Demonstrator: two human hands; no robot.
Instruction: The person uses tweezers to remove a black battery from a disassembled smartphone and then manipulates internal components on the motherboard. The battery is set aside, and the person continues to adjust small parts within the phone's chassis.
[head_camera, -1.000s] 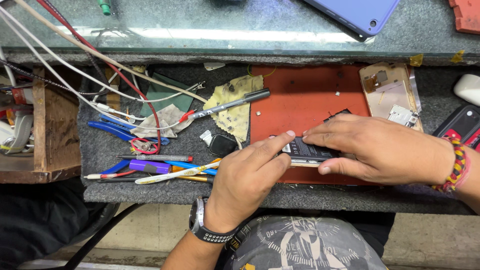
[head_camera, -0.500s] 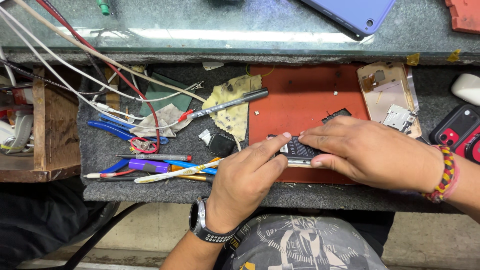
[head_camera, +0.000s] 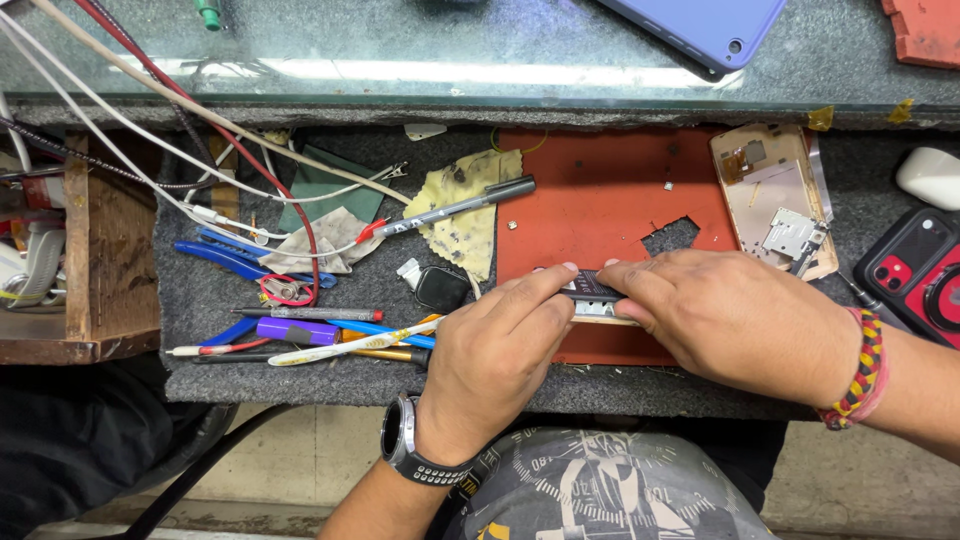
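- The small dark phone part (head_camera: 592, 295) lies flat on the red mat (head_camera: 600, 190), near the mat's front edge, on the table (head_camera: 200, 300).
- The left hand (head_camera: 495, 365) presses its fingertips on the part's left end; the right hand (head_camera: 735, 315) covers the right end, fingers curled over it. Both hands grasp the part between them.
- Judgement: the work goes best with even pressure from both sides and the part kept flat on the mat, so that it neither bends nor slides toward the edge.
- Just left lie a stained yellow cloth (head_camera: 465, 215), a grey pen (head_camera: 455, 208) and loose tools (head_camera: 300, 330); an opened phone frame (head_camera: 765, 190) rests at the mat's right.
- Against the earlier frame, the right hand sits slightly further left over the part; the left hand is almost unchanged.
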